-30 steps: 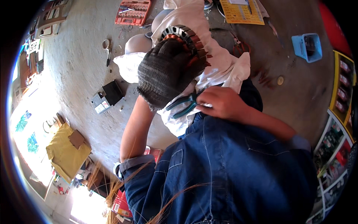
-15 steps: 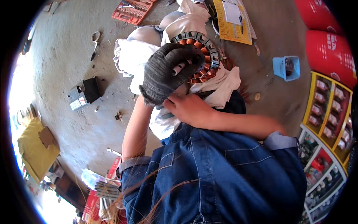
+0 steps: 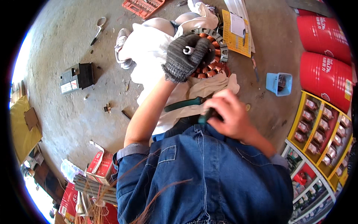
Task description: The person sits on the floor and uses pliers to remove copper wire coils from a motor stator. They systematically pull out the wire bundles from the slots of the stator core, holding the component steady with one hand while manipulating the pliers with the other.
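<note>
My left hand (image 3: 186, 56), in a dark grey knit glove, is closed on the near left side of a motor stator (image 3: 220, 43), a metal ring wound with copper coils. The stator rests on white cloth (image 3: 149, 44) over my lap. A small white tube-like piece (image 3: 189, 50) shows between the gloved fingers. Bare and blurred, my right hand (image 3: 231, 115) is closed round a green handle in front of my waist. Another green handle (image 3: 182, 104) lies across the cloth beside it. Together they look like spread pliers, whose jaws I cannot make out.
On the floor at left are a black battery (image 3: 84, 76) and scissors (image 3: 99, 30). An orange tool case (image 3: 143, 7) lies ahead. To the right stand a blue bin (image 3: 279, 84), red drums (image 3: 324, 74) and a yellow rack (image 3: 317, 127). A clipboard (image 3: 233, 33) lies ahead right.
My right hand has drawn back from under the left hand toward my waist and right, with the green handle now showing. The left hand and stator appear slightly farther right as the view shifted.
</note>
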The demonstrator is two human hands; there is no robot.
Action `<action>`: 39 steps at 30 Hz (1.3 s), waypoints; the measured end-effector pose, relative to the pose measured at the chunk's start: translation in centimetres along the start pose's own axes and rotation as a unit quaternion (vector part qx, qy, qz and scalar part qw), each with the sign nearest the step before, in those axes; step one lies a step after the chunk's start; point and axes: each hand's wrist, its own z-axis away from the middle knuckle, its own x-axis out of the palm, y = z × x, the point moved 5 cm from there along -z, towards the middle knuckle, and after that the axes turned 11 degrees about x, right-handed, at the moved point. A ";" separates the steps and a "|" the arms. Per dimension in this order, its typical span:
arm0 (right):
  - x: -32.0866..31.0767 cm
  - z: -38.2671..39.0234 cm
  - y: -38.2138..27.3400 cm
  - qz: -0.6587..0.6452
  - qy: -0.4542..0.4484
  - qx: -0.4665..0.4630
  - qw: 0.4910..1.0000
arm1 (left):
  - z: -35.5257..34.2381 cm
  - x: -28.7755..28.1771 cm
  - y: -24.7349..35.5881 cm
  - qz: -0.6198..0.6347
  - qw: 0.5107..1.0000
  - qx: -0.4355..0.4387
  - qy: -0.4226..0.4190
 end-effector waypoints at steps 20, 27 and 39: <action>-0.3 5.5 12.8 -0.175 -0.057 0.326 0.927 | 0.3 0.9 1.4 -0.209 0.976 0.032 0.054; 1.9 3.3 7.5 0.214 -0.090 0.320 0.918 | -0.1 -0.4 1.8 -0.190 0.980 0.046 -0.041; -4.9 5.7 13.4 -0.404 -0.150 0.394 0.812 | 3.5 -0.2 1.6 -0.166 0.982 0.085 0.003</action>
